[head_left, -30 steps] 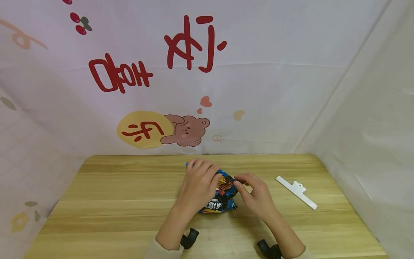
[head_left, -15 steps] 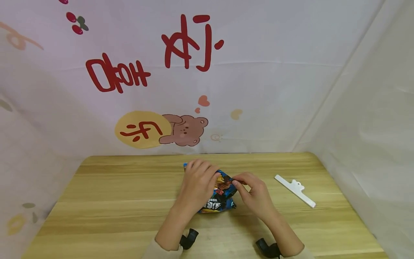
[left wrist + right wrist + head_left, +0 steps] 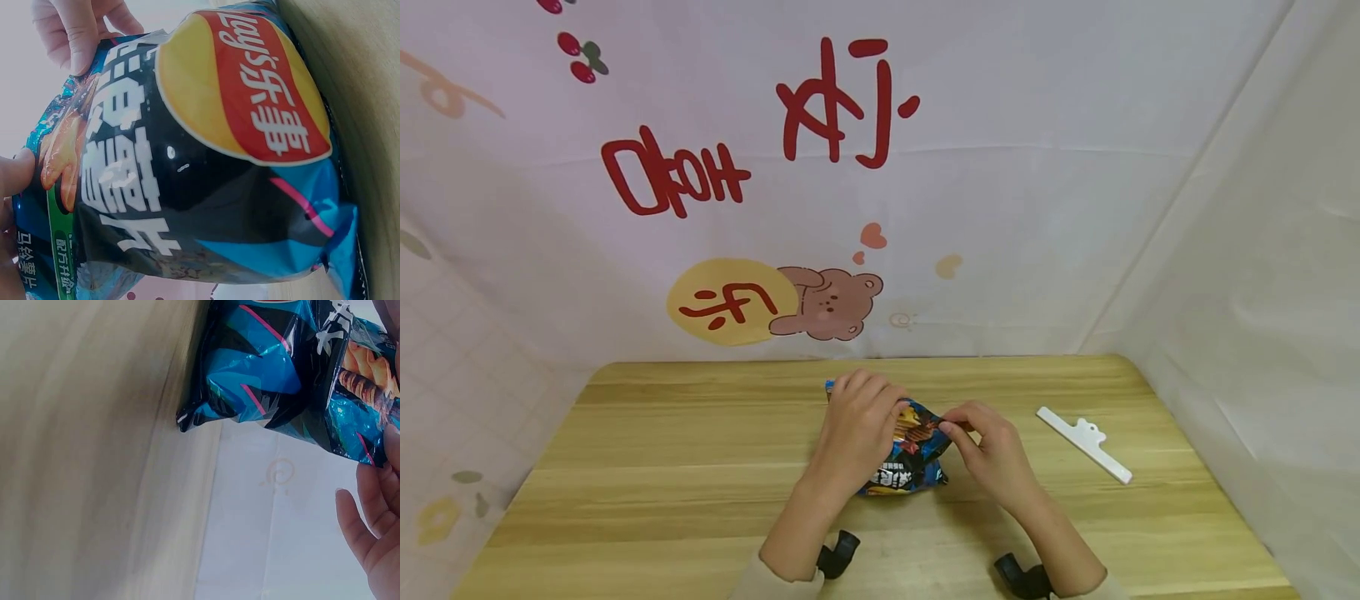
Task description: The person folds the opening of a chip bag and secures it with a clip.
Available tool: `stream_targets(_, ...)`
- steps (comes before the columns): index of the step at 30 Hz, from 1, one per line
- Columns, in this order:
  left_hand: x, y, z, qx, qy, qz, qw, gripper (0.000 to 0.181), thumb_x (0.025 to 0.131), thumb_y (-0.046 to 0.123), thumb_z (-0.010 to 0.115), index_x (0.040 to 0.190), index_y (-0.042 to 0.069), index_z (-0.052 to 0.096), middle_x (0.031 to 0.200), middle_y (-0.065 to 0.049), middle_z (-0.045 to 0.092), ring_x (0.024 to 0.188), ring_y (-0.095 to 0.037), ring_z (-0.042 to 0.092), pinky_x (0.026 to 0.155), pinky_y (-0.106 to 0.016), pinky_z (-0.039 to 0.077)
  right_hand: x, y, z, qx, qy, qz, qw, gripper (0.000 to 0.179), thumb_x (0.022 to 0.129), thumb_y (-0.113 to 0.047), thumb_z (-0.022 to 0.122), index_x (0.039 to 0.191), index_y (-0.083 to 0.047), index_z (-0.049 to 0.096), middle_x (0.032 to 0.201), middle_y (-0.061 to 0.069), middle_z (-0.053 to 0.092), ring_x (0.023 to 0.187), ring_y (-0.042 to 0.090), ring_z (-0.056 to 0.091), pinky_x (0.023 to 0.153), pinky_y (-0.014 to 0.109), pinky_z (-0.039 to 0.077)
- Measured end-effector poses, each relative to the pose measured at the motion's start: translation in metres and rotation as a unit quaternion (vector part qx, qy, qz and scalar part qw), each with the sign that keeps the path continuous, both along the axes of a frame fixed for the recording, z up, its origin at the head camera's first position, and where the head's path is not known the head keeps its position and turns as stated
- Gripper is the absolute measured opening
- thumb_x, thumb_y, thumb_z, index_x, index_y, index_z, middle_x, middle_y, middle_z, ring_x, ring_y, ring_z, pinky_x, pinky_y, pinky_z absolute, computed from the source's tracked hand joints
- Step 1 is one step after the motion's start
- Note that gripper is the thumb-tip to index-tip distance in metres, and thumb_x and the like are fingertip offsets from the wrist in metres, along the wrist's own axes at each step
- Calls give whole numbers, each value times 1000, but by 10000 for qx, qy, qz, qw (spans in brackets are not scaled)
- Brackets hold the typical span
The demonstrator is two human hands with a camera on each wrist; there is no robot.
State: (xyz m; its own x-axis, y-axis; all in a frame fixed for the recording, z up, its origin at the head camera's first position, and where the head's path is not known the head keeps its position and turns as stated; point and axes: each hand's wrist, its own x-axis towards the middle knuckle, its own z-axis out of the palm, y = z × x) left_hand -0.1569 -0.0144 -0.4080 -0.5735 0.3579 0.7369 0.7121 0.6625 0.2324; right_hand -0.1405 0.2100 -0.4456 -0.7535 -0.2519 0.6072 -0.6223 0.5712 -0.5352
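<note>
My left hand point(image 3: 859, 421) and right hand point(image 3: 992, 446) pinch the chip bag point(image 3: 917, 433); left wrist view shows its round badge point(image 3: 240, 87), head view doesn't.

A wooden table point(image 3: 662, 467) with rounded far corners is bordered by white cloth walls point(image 3: 512, 242). The back wall point(image 3: 1037, 217) is printed with red characters point(image 3: 883, 108), cherries point(image 3: 569, 44), hearts point(image 3: 873, 237) and a brown bear point(image 3: 838, 307); creases are seen in the right wall point(image 3: 1247, 325).

A plump, shiny blue-and-black Lay's bag point(image 3: 187, 187) stands on the wooden table point(image 3: 662, 467), its upper part creased.
</note>
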Motion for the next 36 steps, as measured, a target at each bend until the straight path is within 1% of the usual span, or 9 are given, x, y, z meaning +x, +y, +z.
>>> stream_targets(2, 0, 0, 0, 14, -9, 11, 10000, 6, 96, 16, 76, 95, 11, 74, 91, 0, 70, 91, -23, 62, 84, -40, 46, 0, 2, 0, 23, -40, 27, 10000, 3, 96, -6, 74, 95, -8, 75, 91, -7, 70, 79, 7, 63, 73, 13, 48)
stream_targets(5, -1, 0, 0, 55, -27, 32, 10000, 6, 97, 16, 75, 94, 11, 74, 90, 0, 70, 91, -23, 62, 84, -41, 46, -1, 5, 0, 68, -54, 65, 9999, 7, 98, -12, 73, 95, -6, 74, 91, -7, 70, 79, 7, 63, 73, 14, 48)
stream_targets(8, -1, -1, -1, 86, -35, 51, 9999, 6, 97, 16, 75, 94, 11, 73, 89, 0, 69, 90, -23, 61, 84, -41, 46, -1, 9, -1, 114, -91, 76, 9999, 8, 97, -13, 73, 95, -6, 74, 91, -8, 69, 78, 6, 62, 71, 15, 48)
stream_targets(14, -1, -1, -1, 37, -77, 80, 9999, 7, 98, 16, 74, 93, 12, 72, 89, 1, 68, 88, -23, 59, 80, -40, 44, -1, 12, 0, 160, -221, 89, 9996, 2, 96, -11, 73, 94, -11, 74, 90, -9, 68, 77, 5, 59, 66, 22, 49)
stream_targets(20, -2, -2, 0, 4, -115, 99, 9999, 8, 98, 16, 74, 92, 12, 72, 88, 1, 66, 86, -22, 57, 76, -38, 41, -3, 13, 0, 226, -254, 113, 9994, 2, 96, -12, 74, 94, -11, 74, 90, -10, 68, 77, 4, 60, 66, 24, 51)
stream_targets(24, -1, -2, 0, 3, -131, 103, 9999, 8, 98, 16, 73, 92, 12, 73, 88, 1, 67, 86, -22, 56, 76, -37, 40, -3, 14, -1, 242, -256, 154, 9993, 6, 97, -16, 72, 95, -10, 74, 90, -10, 68, 77, 4, 61, 66, 24, 52)
stream_targets(28, -1, -2, 0, 44, -167, 76, 9998, 6, 98, 14, 74, 92, 12, 74, 88, 1, 69, 85, -21, 56, 76, -37, 40, -3, 14, -1, 254, -314, 157, 9991, 5, 98, -14, 72, 95, -10, 75, 90, -10, 68, 77, 4, 61, 67, 24, 53)
stream_targets(32, -1, -2, 0, 114, -145, 22, 9998, 4, 95, 13, 77, 93, 11, 75, 89, 2, 72, 85, -20, 57, 77, -37, 40, -3, 14, 0, 247, -318, 132, 9991, 2, 95, -8, 74, 94, -10, 74, 90, -10, 69, 77, 4, 62, 67, 25, 54)
stream_targets(36, 0, -1, 0, 223, -75, -53, 9997, 5, 91, 10, 80, 93, 11, 76, 88, 2, 74, 84, -19, 57, 77, -37, 40, -2, 14, 0, 228, -270, 126, 9993, 12, 91, 0, 78, 93, -11, 74, 90, -9, 70, 78, 4, 64, 67, 25, 55)
